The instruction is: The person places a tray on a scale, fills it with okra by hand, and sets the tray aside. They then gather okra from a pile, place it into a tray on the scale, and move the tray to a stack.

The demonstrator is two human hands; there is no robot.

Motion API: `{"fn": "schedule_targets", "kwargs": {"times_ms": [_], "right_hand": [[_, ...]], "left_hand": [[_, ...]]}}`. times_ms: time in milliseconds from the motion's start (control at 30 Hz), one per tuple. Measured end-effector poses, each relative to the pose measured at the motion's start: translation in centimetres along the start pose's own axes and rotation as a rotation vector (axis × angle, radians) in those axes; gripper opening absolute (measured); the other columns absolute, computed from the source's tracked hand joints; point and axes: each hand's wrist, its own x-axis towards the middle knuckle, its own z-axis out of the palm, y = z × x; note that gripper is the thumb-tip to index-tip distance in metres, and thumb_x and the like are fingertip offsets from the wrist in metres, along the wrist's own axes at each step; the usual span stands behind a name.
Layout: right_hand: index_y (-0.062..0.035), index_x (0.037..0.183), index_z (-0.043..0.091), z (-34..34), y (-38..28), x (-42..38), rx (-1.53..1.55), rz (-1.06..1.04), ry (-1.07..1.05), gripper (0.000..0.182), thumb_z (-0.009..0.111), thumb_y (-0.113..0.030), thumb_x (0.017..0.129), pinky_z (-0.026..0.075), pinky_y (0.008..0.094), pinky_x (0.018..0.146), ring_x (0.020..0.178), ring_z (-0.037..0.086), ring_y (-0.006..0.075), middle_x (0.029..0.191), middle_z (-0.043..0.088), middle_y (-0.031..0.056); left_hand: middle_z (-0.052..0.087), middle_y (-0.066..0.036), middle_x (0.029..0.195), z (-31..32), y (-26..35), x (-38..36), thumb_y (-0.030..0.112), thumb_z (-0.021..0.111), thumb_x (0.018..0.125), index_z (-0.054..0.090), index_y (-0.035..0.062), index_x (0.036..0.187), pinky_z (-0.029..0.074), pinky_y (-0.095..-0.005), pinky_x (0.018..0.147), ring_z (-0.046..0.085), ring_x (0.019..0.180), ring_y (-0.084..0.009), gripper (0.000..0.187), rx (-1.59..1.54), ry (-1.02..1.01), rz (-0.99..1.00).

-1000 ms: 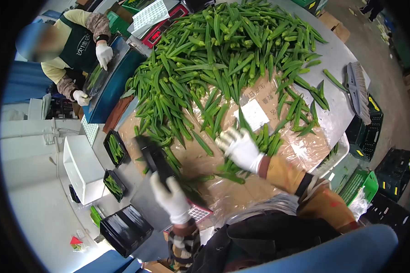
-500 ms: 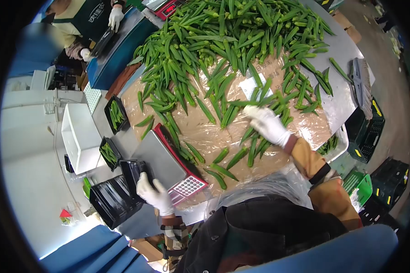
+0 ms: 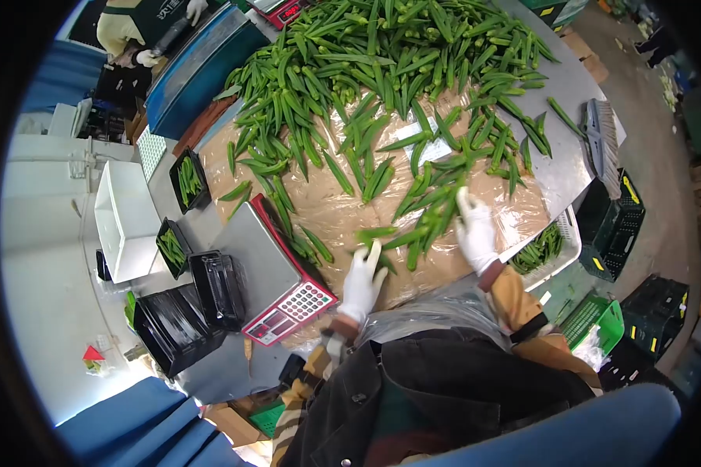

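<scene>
Loose green okra [image 3: 397, 58] lies heaped at the far side of the table, with scattered pods nearer me on plastic-covered brown cardboard. My left hand [image 3: 361, 286], in a white glove, is at the near edge of the cardboard, thumb and fingers apart. Its fingertips are beside a few okra pods [image 3: 375, 233]; whether they touch is blurred. To the right, my white-gloved right hand [image 3: 476, 237] rests with fingers stretched out along a loose group of okra [image 3: 442, 208]. Neither hand visibly grips a pod.
A red-framed scale [image 3: 261, 265] stands left of my left hand. Beyond it are stacked black trays [image 3: 175, 327] and two okra-filled trays [image 3: 188, 180]. A brush [image 3: 602, 144] lies at the right edge, above a white basket [image 3: 572, 241]. A co-worker's gloved hand [image 3: 146, 58] shows top left.
My left hand has moved right from the black tray beside the scale to the near okra. My right hand has drawn slightly back and right, and the pods between the hands have shifted together.
</scene>
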Motion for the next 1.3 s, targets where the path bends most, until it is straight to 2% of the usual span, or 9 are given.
{"fn": "schedule_targets", "kwargs": {"times_ms": [233, 400, 533, 700, 833, 1000, 1133, 1267, 1300], "right_hand": [[-0.011, 0.117, 0.07, -1.8, -0.2, 0.1, 0.425, -0.033, -0.573, 0.033, 0.061, -0.01, 0.086, 0.05, 0.039, 0.095, 0.105, 0.064, 0.0344, 0.114, 0.068, 0.0152], [-0.0079, 0.121, 0.067, -3.1, 2.0, 4.0, 0.368, 0.152, -0.136, 0.037, 0.066, -0.003, 0.084, 0.051, 0.0368, 0.094, 0.104, 0.064, 0.0342, 0.113, 0.067, 0.0172], [-0.0106, 0.12, 0.066, -1.6, 0.0, 9.6, 0.132, -0.193, 0.019, 0.045, 0.069, 0.0, 0.076, 0.05, 0.0361, 0.094, 0.112, 0.057, 0.0285, 0.123, 0.063, 0.0067], [-0.011, 0.118, 0.069, 0.8, 0.0, 14.4, -0.375, -0.338, -0.243, 0.044, 0.072, -0.006, 0.074, 0.05, 0.0389, 0.087, 0.102, 0.059, 0.0304, 0.104, 0.068, 0.0097], [-0.0133, 0.122, 0.068, -1.6, -1.3, 14.2, 0.079, -0.134, -0.052, 0.034, 0.064, -0.012, 0.089, 0.051, 0.0318, 0.07, 0.083, 0.063, 0.0232, 0.097, 0.072, 0.0091], [-0.0004, 0.132, 0.058, -8.5, -3.6, 11.6, 1.378, 0.397, -0.603, 0.036, 0.053, -0.015, 0.099, 0.042, 0.0157, 0.057, 0.082, 0.065, 0.0065, 0.116, 0.071, 0.0112], [0.0078, 0.133, 0.053, -7.4, -1.5, 9.5, 1.551, 0.473, -0.594, 0.038, 0.049, -0.004, 0.097, 0.048, 0.0326, 0.101, 0.115, 0.064, 0.0247, 0.132, 0.061, 0.0158], [0.0031, 0.122, 0.061, -6.3, -0.8, 10.1, 1.02, 0.572, -0.435, 0.029, 0.054, -0.009, 0.096, 0.051, 0.032, 0.092, 0.099, 0.068, 0.0221, 0.12, 0.067, 0.0101], [-0.0027, 0.116, 0.065, -4.2, -0.4, 10.0, 0.964, 0.317, -0.231, 0.028, 0.063, -0.01, 0.089, 0.052, 0.0348, 0.087, 0.092, 0.066, 0.0235, 0.112, 0.069, 0.0083]], "left_hand": [[0.043, -0.026, 0.141, -3.9, -0.8, 5.9, 0.01, 0.069, 0.082, 0.047, 0.0093, 0.144, 0.042, -0.0435, 0.106, 0.048, 0.124, -0.0419, 0.065, 0.267, 0.255, 0.058], [0.057, -0.022, 0.13, -5.1, -4.6, 2.0, 0.003, 0.062, 0.088, 0.06, 0.002, 0.129, 0.047, -0.0365, 0.101, 0.06, 0.113, -0.0335, 0.041, -0.392, 0.379, -0.122], [0.062, -0.018, 0.124, -3.3, -6.0, 0.5, -0.003, 0.056, 0.092, 0.061, -0.0002, 0.126, 0.052, -0.0336, 0.092, 0.065, 0.105, -0.0256, 0.034, -0.76, 0.523, -0.256], [0.064, -0.017, 0.12, -5.1, -4.5, 2.2, -0.007, 0.059, 0.081, 0.065, 0.0034, 0.12, 0.047, -0.0364, 0.099, 0.06, 0.113, -0.0349, 0.041, -0.092, 0.552, 0.032], [0.06, -0.017, 0.125, -3.3, -6.7, 4.2, -0.003, 0.061, 0.078, 0.067, 0.0056, 0.114, 0.04, -0.0465, 0.106, 0.051, 0.122, -0.0398, 0.038, 0.285, 0.414, 0.074], [0.061, -0.017, 0.106, -3.6, -5.7, 5.2, 0.007, 0.069, 0.076, 0.064, 0.0094, 0.107, 0.041, -0.0471, 0.1, 0.053, 0.11, -0.0366, 0.031, 0.454, 0.339, 0.022], [0.062, -0.018, 0.094, -3.4, -4.9, 4.6, 0.006, 0.069, 0.084, 0.054, 0.0029, 0.108, 0.048, -0.0415, 0.081, 0.059, 0.088, -0.0323, 0.029, 0.142, 0.429, -0.1], [0.064, -0.01, 0.083, -2.3, -3.2, 5.0, 0.01, 0.069, 0.089, 0.053, 0.0021, 0.104, 0.049, -0.0338, 0.069, 0.057, 0.073, -0.0171, 0.023, -0.3, 0.481, -0.165], [0.064, -0.01, 0.082, -1.4, -2.6, 5.2, 0.01, 0.071, 0.087, 0.053, 0.0024, 0.103, 0.049, -0.0333, 0.068, 0.058, 0.072, -0.0171, 0.025, -0.27, 0.478, -0.138]]}}
